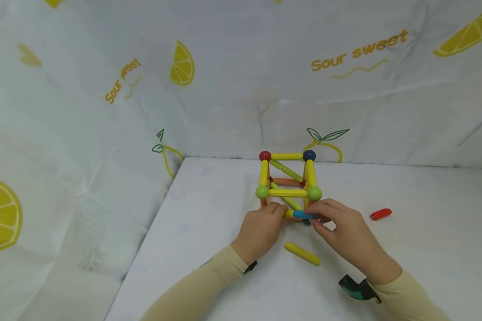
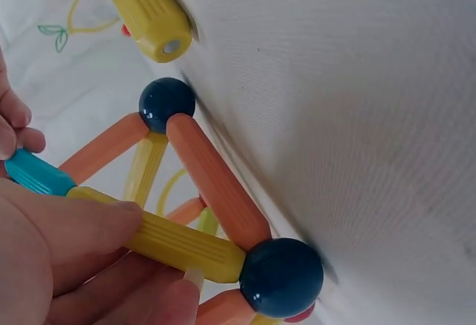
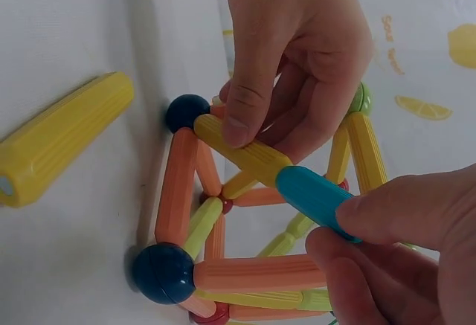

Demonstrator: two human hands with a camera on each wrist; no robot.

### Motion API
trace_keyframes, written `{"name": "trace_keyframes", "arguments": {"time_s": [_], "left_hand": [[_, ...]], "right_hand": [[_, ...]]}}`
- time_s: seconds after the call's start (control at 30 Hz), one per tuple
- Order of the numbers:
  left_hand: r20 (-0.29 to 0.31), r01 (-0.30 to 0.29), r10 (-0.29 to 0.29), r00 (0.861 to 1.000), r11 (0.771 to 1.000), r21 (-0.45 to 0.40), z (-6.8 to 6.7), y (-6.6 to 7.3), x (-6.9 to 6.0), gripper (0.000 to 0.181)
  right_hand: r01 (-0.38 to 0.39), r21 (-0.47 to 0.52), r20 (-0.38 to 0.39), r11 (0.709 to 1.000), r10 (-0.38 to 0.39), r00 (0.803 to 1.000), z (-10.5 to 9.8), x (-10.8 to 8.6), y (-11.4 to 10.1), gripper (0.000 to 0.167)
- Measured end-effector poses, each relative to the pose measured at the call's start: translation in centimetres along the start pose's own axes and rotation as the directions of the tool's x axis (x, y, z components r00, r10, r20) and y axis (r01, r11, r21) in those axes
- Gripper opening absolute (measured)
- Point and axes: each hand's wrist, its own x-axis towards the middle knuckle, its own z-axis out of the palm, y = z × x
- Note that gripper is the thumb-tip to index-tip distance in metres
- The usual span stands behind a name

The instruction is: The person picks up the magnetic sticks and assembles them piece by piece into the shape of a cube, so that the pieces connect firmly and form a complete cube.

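Observation:
A cube-like frame of magnetic sticks and balls stands on the table, with green balls (image 1: 314, 193) at its upper front corners and yellow sticks (image 1: 288, 193) along its top. My left hand (image 1: 261, 232) pinches a yellow stick (image 2: 186, 247) between thumb and fingers. One end of that stick meets a dark blue ball (image 2: 281, 277) at a lower corner. Its other end touches a light blue stick (image 3: 309, 195), which my right hand (image 1: 347, 232) pinches between thumb and fingertips. Together the two sticks slant up across the frame's near side, over an orange stick (image 3: 176, 187).
A loose yellow stick (image 1: 302, 253) lies on the table in front of the frame, between my forearms. To the right of my right hand lies a short red piece (image 1: 381, 214). A white cloth with lemon prints (image 1: 241, 89) hangs behind the table (image 1: 176, 267).

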Motion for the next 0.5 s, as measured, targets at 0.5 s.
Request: {"name": "trace_keyframes", "arguments": {"time_s": [0.5], "left_hand": [[-0.081, -0.018, 0.020, 0.997, 1.000, 0.022, -1.0, 1.7, 2.6, 0.027]], "right_hand": [[-0.049, -0.108, -0.157, 0.993, 0.032, 0.987, -1.8, 1.6, -0.2, 0.045]]}}
